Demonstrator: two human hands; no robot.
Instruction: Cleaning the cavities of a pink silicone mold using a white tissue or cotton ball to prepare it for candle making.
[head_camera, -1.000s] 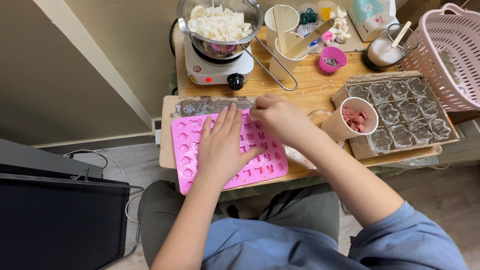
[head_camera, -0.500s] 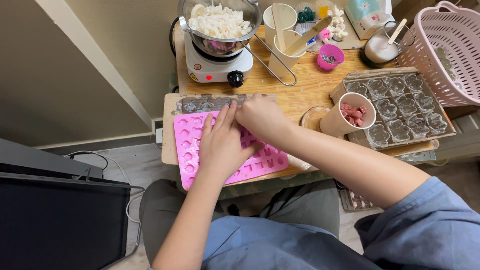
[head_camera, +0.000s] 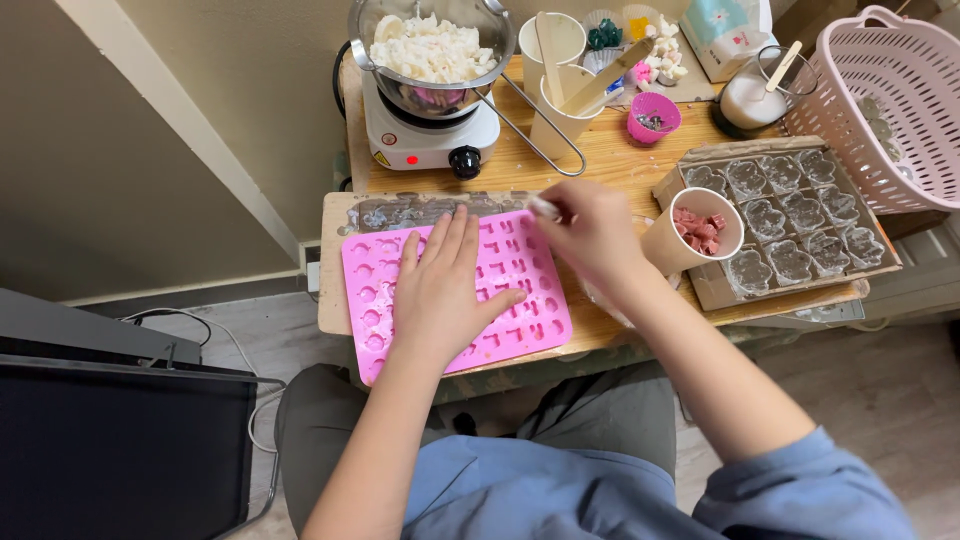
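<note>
A pink silicone mould (head_camera: 380, 300) with several small cavities lies on a wooden board (head_camera: 332, 290). My left hand (head_camera: 440, 295) rests flat on the mould, fingers spread, pressing it down. My right hand (head_camera: 592, 235) hovers at the mould's upper right corner, pinching a small white stick-like tool (head_camera: 545, 208) whose tip points left. A paper cup (head_camera: 694, 232) with reddish chunks stands just right of that hand.
A metal bowl (head_camera: 432, 50) of white chunks sits on a small white hot plate (head_camera: 425, 140). Paper cups with wooden sticks (head_camera: 565, 90), a small pink cup (head_camera: 653, 116), a clear mould tray (head_camera: 790, 225) and a pink basket (head_camera: 890, 105) crowd the right side. A dark monitor (head_camera: 120, 450) is lower left.
My right hand moved rightward from the mould's top edge toward its upper right corner, the white tool now showing. My left hand stayed pressed on the mould.
</note>
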